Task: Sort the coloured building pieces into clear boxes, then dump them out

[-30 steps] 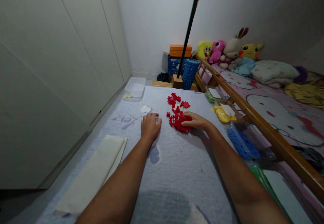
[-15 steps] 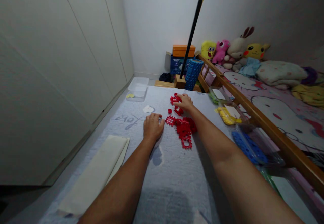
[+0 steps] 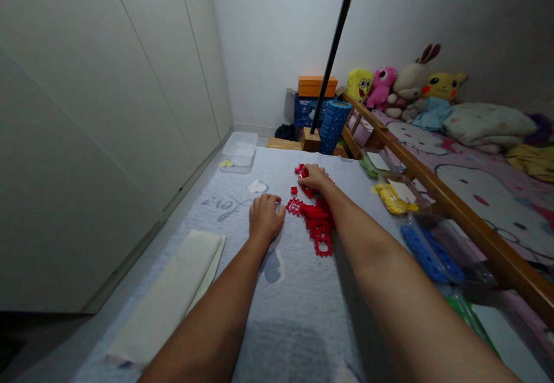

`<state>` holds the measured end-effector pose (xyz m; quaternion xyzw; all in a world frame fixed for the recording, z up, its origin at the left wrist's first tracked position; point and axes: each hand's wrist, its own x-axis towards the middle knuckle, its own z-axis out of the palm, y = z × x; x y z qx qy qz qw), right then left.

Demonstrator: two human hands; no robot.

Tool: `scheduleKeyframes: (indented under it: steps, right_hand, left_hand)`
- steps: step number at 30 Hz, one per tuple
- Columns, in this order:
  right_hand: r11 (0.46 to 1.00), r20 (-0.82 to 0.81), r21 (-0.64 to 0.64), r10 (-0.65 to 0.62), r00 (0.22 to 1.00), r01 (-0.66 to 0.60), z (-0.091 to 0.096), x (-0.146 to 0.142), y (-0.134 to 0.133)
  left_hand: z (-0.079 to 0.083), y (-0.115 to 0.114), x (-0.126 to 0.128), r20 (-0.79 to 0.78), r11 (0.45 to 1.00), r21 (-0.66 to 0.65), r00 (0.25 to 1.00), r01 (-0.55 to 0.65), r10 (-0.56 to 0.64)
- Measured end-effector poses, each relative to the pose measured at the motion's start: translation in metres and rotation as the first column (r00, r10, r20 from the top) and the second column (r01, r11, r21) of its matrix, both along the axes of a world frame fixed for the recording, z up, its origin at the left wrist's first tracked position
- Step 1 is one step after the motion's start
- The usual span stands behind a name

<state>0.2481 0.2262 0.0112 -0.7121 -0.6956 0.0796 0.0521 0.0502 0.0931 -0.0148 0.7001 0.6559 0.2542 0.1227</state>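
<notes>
Gathering red pieces [image 3: 320, 227]: right hand [image 3: 315, 176] curls over the far ones (grip hidden), left hand [image 3: 265, 218] lies flat, fingers loosely together; a pull towards the pile seems called for

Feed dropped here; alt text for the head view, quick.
The right hand reaches forward onto the far end of a scatter of red plastic pieces on a pale blue mat, while the left hand rests palm-down on the mat just left of them. Yellow pieces and blue pieces sit in clear tubs along a wooden bed rail on the right.
</notes>
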Motion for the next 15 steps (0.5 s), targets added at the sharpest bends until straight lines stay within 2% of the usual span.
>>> scheduleKeyframes:
  steps: [4, 8, 10, 12, 15]
  right_hand:
    - [0.997, 0.008, -0.005, 0.080, 0.997, -0.080, 0.002, 0.007, -0.021]
    - [0.965, -0.027, -0.070, 0.253, 0.967, -0.254, 0.010, 0.017, -0.047]
    - [0.925, -0.107, -0.099, 0.357, 0.928, -0.367, 0.018, 0.024, -0.059]
    - [0.868, -0.256, -0.142, 0.433, 0.864, -0.477, 0.026, 0.029, -0.069]
    - [0.801, -0.457, -0.193, 0.437, 0.775, -0.566, 0.038, 0.032, -0.074]
  left_hand:
    - [0.000, 0.000, 0.000, 0.003, 1.000, -0.003, 1.000, 0.001, -0.001]
    - [0.001, 0.000, 0.000, 0.003, 1.000, -0.007, 1.000, -0.006, 0.006]
    - [0.002, -0.001, 0.000, 0.005, 1.000, -0.007, 1.000, -0.008, 0.008]
    - [0.003, -0.001, 0.000, 0.008, 1.000, -0.010, 1.000, -0.011, 0.011]
    - [0.003, -0.001, 0.001, 0.011, 1.000, -0.014, 1.000, -0.008, 0.008]
